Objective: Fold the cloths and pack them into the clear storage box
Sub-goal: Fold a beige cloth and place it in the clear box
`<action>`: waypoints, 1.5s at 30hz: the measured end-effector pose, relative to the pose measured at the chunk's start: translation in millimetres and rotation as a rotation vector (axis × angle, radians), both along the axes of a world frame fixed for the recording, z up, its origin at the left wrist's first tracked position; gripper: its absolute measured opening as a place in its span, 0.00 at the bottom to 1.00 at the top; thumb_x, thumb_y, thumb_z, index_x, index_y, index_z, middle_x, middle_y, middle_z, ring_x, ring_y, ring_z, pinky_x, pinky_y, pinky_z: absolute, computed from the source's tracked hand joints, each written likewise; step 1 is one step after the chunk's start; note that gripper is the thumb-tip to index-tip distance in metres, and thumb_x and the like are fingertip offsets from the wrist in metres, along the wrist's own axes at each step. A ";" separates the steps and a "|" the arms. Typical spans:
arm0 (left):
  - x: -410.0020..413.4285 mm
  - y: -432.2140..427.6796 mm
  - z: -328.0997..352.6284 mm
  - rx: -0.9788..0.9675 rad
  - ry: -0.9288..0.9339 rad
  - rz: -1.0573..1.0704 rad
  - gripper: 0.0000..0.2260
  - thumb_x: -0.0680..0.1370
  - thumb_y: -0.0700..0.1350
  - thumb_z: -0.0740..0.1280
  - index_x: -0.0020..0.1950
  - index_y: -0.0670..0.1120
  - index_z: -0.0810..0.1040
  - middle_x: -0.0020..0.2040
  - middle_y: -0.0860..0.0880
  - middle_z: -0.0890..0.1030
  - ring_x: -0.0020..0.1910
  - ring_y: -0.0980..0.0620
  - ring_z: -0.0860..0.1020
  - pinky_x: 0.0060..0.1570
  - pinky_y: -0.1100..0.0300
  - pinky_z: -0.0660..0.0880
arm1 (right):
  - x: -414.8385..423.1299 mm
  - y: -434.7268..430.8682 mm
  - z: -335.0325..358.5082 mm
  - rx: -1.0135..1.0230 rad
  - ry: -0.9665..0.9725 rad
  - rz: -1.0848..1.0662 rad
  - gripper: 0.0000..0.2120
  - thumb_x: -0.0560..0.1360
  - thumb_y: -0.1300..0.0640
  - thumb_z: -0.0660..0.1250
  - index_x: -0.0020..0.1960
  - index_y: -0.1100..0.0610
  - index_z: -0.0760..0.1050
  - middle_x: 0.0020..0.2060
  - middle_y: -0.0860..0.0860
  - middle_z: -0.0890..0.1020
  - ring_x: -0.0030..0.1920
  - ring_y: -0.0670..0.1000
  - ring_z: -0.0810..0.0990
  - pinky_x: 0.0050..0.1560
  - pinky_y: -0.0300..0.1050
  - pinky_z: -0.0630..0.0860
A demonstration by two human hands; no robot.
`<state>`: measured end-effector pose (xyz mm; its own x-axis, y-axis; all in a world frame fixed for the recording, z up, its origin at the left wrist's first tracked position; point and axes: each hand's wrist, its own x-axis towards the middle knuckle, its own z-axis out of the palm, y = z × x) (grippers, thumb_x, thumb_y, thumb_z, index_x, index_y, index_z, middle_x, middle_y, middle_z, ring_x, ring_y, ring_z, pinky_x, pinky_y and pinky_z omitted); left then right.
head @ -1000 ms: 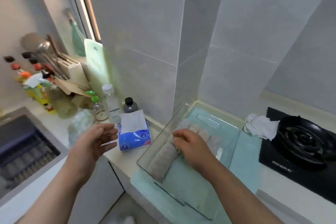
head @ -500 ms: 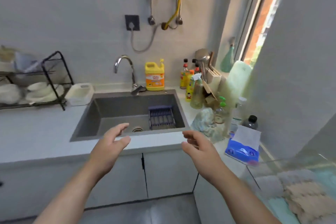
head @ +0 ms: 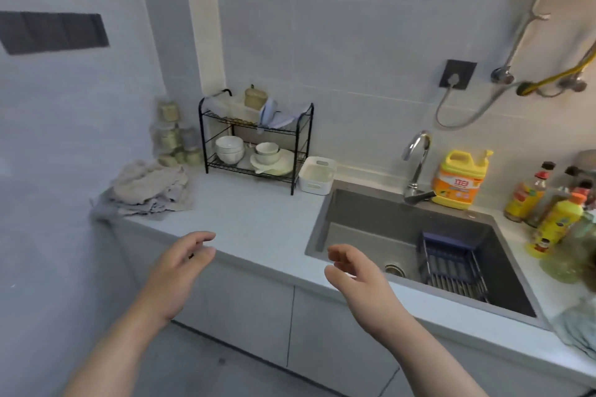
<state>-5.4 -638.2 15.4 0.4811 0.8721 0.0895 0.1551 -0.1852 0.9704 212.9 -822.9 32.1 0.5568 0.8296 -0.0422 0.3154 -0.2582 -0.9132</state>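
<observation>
— What are the hands doing from where you stand?
— Both are held out over the front edge of the counter, well apart. The left hand is empty, with its fingers loosely bent and nothing between thumb and fingertips. The right hand is the same, a relaxed curl holding nothing, hovering by the near left corner of the sink.
— And the cloths?
— A crumpled pile of cloths, beige on top and grey beneath, sits on the counter in the far left corner against the wall. One grey corner hangs over the edge. Neither hand touches it, and the left is the nearer one.
— What's around it?
— Just right of the pile is a black wire dish rack with white bowls on its lower shelf, then a small white basket beside the sink. Behind the sink are the tap and a yellow detergent jug, and a blue drainer lies in the basin
</observation>
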 end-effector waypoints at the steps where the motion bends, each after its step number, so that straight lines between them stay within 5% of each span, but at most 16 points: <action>1: -14.2 15.2 -0.4 -0.005 -0.003 0.019 0.16 0.65 0.56 0.67 0.52 0.57 0.78 0.56 0.52 0.79 0.56 0.57 0.76 0.54 0.62 0.70 | -10.1 20.4 -2.8 -0.001 0.009 0.013 0.14 0.78 0.52 0.64 0.62 0.42 0.72 0.57 0.37 0.77 0.61 0.36 0.72 0.59 0.38 0.68; 8: -83.3 113.6 -13.9 -0.021 0.017 0.200 0.12 0.64 0.60 0.67 0.47 0.66 0.81 0.56 0.53 0.80 0.58 0.56 0.76 0.58 0.57 0.68 | -46.4 140.3 -20.8 -0.086 0.022 0.146 0.15 0.78 0.52 0.63 0.64 0.41 0.71 0.59 0.36 0.75 0.62 0.36 0.71 0.59 0.37 0.67; 12: -76.6 158.6 -28.9 -0.062 0.052 0.224 0.09 0.67 0.58 0.66 0.44 0.72 0.78 0.58 0.53 0.79 0.61 0.56 0.74 0.62 0.54 0.68 | -35.3 209.8 -35.5 -0.092 0.038 0.178 0.15 0.78 0.54 0.63 0.63 0.43 0.72 0.58 0.37 0.76 0.61 0.35 0.72 0.52 0.30 0.68; 19: -44.6 255.1 -40.0 -0.134 0.137 0.295 0.17 0.64 0.60 0.67 0.51 0.60 0.79 0.59 0.53 0.79 0.62 0.54 0.75 0.60 0.55 0.69 | -1.3 338.9 -61.8 -0.072 0.103 0.253 0.13 0.78 0.57 0.63 0.62 0.46 0.73 0.57 0.39 0.77 0.59 0.35 0.73 0.50 0.28 0.69; 22: -39.2 296.1 -37.5 -0.139 0.144 0.339 0.16 0.63 0.62 0.67 0.49 0.64 0.80 0.58 0.55 0.80 0.62 0.56 0.75 0.63 0.53 0.70 | 9.0 395.3 -67.4 -0.099 0.092 0.309 0.14 0.78 0.57 0.63 0.62 0.46 0.73 0.56 0.40 0.77 0.59 0.36 0.73 0.53 0.32 0.68; 27: -44.7 353.1 -44.6 -0.161 0.198 0.370 0.11 0.68 0.56 0.66 0.49 0.69 0.78 0.58 0.57 0.79 0.61 0.59 0.74 0.61 0.55 0.69 | 0.7 487.2 -74.3 -0.166 0.102 0.379 0.15 0.79 0.56 0.63 0.65 0.49 0.72 0.58 0.43 0.76 0.58 0.41 0.74 0.55 0.37 0.69; 32: -68.2 439.2 -68.7 -0.200 0.278 0.386 0.10 0.78 0.46 0.68 0.54 0.61 0.77 0.58 0.58 0.78 0.59 0.58 0.75 0.59 0.55 0.69 | -17.0 574.1 -84.5 -0.227 0.098 0.410 0.17 0.79 0.56 0.62 0.67 0.51 0.71 0.59 0.45 0.75 0.55 0.41 0.75 0.48 0.32 0.70; 37: -83.2 536.9 -114.2 -0.267 0.459 0.303 0.14 0.78 0.46 0.67 0.63 0.54 0.75 0.61 0.52 0.78 0.60 0.54 0.76 0.60 0.55 0.71 | -34.9 659.4 -116.0 -0.285 0.156 0.298 0.11 0.78 0.59 0.62 0.59 0.54 0.75 0.46 0.47 0.77 0.38 0.44 0.74 0.36 0.33 0.70; 41: -84.1 601.0 -142.9 -0.280 0.658 0.133 0.16 0.74 0.53 0.66 0.62 0.60 0.72 0.56 0.56 0.78 0.57 0.54 0.77 0.62 0.51 0.72 | -54.1 723.8 -140.4 -0.398 0.133 0.188 0.16 0.78 0.58 0.61 0.64 0.54 0.72 0.54 0.49 0.76 0.40 0.48 0.77 0.40 0.40 0.73; 45: -75.5 626.4 -156.9 -0.235 0.770 -0.049 0.12 0.77 0.49 0.67 0.60 0.57 0.73 0.50 0.57 0.78 0.49 0.58 0.78 0.52 0.59 0.75 | -66.6 768.7 -162.4 -0.480 -0.001 0.181 0.14 0.78 0.55 0.57 0.62 0.55 0.73 0.46 0.51 0.79 0.34 0.47 0.76 0.28 0.36 0.69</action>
<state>-80.9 -11.8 -141.5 0.3715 0.8033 -0.4656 0.7930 -0.0137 0.6091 146.2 -54.2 -130.2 0.4059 0.8001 -0.4416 0.3946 -0.5893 -0.7050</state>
